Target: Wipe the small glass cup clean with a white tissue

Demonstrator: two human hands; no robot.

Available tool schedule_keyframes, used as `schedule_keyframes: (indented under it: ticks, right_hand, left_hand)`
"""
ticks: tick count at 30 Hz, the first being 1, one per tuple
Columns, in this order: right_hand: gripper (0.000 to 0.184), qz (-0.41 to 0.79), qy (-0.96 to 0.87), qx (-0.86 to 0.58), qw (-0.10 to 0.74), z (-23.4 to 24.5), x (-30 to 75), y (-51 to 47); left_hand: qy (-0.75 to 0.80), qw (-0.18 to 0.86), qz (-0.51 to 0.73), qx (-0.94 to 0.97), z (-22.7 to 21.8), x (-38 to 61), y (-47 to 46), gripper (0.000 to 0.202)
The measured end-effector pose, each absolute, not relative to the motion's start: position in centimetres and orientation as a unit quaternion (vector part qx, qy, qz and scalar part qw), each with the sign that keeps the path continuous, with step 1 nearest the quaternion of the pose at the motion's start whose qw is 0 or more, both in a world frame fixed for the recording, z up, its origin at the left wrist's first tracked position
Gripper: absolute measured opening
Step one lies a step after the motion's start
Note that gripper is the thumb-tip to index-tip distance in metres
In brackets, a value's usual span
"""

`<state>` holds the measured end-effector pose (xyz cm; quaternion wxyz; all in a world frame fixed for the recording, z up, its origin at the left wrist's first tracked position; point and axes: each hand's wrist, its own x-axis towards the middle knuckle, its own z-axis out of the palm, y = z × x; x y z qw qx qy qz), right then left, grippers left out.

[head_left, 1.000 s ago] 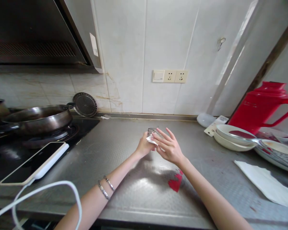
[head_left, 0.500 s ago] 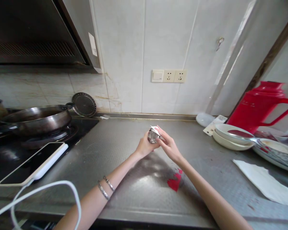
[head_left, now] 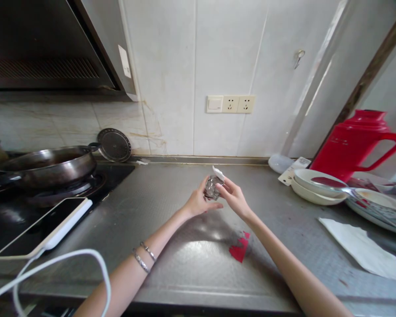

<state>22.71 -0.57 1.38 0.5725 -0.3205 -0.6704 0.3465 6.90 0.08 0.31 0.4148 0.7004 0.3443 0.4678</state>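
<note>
Above the middle of the counter I hold a small, shiny, clear-grey glass object (head_left: 211, 187) with a faceted look; its exact kind is hard to make out. My left hand (head_left: 198, 200) curls its fingers round the left side, its thumb stretched out below. At the right side, my right hand (head_left: 233, 197) has its thumb against the glass and its fingers bent behind. A crumpled piece of white tissue (head_left: 218, 173) sticks up between the right fingers and the glass top. Red scraps (head_left: 240, 249) lie on the metal counter (head_left: 185, 273) below my right forearm.
On the left are a pan (head_left: 49, 165) on the stove, a round dark lid (head_left: 114, 145) and a phone (head_left: 44, 229) with a white cable (head_left: 94, 253). Stacked bowls (head_left: 312, 193), a red thermos (head_left: 353, 143) and a white paper sheet (head_left: 363, 246) stand or lie on the right.
The glass object has turned in my hands and shows more of its side. The tissue stands up higher, and my left thumb has moved away from the glass.
</note>
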Motion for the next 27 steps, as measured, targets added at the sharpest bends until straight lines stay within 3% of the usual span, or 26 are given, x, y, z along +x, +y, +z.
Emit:
schedule_keyframes:
  ticks: [3,8,12,20,27]
  right_hand:
    - [0.045,0.415,-0.640,-0.332,0.555,2.3,22.8,-1.2]
    - [0.043,0.434,-0.635,-0.356,0.531,2.5,22.1,-2.0]
    - [0.039,0.329,-0.664,-0.388,0.548,1.6,22.1,-1.4]
    - [0.026,0.108,-0.741,-0.344,0.567,1.5,22.6,-1.4]
    - [0.027,0.140,-0.705,-0.354,0.598,0.9,22.0,-1.4]
  left_hand:
    - [0.338,0.382,0.426,0.747,0.5,6.3,0.5,0.114]
    - [0.350,0.280,0.408,0.795,0.7,6.0,0.7,0.095]
    - [0.370,0.243,0.435,0.784,0.3,6.2,0.7,0.081]
    - [0.402,0.283,0.502,0.712,-0.6,6.5,1.1,0.083]
    - [0.382,0.314,0.514,0.701,-0.4,7.2,0.2,0.084]
